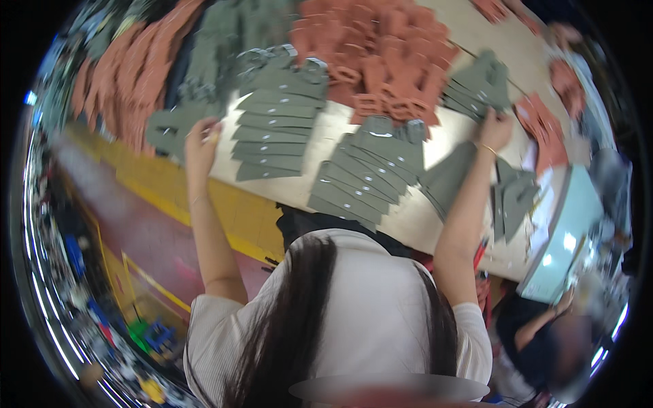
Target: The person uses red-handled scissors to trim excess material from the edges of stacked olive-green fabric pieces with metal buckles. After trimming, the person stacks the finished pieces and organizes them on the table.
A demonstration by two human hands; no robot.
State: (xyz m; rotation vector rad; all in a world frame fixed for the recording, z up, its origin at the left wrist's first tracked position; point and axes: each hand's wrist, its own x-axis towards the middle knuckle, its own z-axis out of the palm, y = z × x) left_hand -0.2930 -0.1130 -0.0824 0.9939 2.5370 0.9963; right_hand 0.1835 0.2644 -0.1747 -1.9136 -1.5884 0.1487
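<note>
My left hand (203, 141) is raised at the table's left edge, its fingers pinched together. Whatever sits at the fingertips is too small to name. Beside it lies a dark green fabric piece with a cutout (170, 128). My right hand (496, 129) has its fingers closed at the lower edge of a fanned stack of green fabric pieces (481, 85), each with a small white label. Between my arms, two more labelled green fans lie on the table, a left stack (272, 132) and a middle stack (367, 178). Another green piece (445, 178) lies partly behind my right forearm.
Rust-orange fabric pieces (381, 61) are heaped across the far middle of the pale table (435, 207). More orange strips (132, 81) hang at the far left. Orange pieces (544, 129) lie at the right, by a pale blue panel (568, 234). A co-worker (544, 340) sits at the lower right.
</note>
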